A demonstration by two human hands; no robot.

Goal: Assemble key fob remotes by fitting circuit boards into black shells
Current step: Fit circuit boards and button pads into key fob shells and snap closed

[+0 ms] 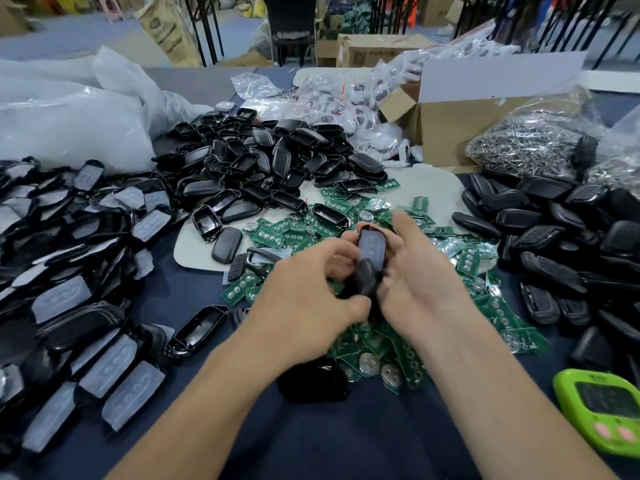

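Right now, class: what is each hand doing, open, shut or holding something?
Left hand: grips the black key fob.
Right hand: holds the same fob.

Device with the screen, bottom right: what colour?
The device is bright green with pink buttons; the head view shows it.

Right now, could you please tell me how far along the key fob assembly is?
Done, apparently: the closed fobs piled on the right. In hand: left hand and right hand grip one fob shell. Left: many loose circuit boards and empty shells.
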